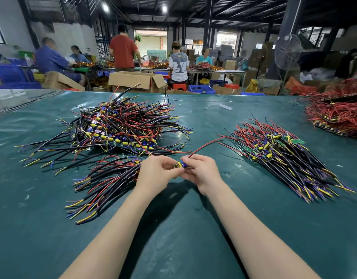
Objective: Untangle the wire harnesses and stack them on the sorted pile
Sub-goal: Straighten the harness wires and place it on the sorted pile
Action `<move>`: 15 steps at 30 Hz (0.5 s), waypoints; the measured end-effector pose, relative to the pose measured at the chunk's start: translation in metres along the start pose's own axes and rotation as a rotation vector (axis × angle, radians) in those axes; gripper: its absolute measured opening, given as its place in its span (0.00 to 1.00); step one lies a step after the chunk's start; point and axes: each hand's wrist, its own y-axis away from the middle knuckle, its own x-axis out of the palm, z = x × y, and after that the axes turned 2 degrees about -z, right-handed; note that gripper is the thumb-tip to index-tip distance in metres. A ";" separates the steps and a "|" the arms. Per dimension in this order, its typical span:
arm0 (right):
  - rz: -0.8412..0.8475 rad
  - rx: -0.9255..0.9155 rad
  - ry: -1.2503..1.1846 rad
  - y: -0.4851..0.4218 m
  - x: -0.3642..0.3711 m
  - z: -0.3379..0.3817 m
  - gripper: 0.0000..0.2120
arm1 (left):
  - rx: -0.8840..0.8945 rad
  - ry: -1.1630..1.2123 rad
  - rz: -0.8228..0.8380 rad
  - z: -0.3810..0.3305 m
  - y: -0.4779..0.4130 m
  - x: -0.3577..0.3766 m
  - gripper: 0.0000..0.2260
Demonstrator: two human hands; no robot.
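Both hands meet over the green table. My left hand (153,172) and my right hand (201,170) pinch one wire harness (179,165), a small yellow and blue component block with a red wire curving up and right. Left of my left hand lies a small bundle (105,182) of black, red and yellow wires; whether the hand also grips it is unclear. A large tangled heap (123,125) sits behind it. The sorted pile (282,156) lies to the right, its wires aligned diagonally.
A green sheet (173,228) covers the table. A red wire heap (338,113) lies at the far right edge. Scraps of white tape (225,106) lie near the far edge. Beyond stand cardboard boxes (137,80), blue crates and several people at other tables.
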 end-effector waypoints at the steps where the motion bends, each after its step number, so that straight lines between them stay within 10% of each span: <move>1: 0.000 0.002 -0.021 0.000 0.000 0.001 0.10 | -0.020 0.053 -0.012 -0.001 -0.001 -0.001 0.06; 15: -0.041 -0.028 -0.003 0.000 0.000 0.002 0.11 | -0.163 0.071 -0.077 -0.002 -0.006 0.000 0.05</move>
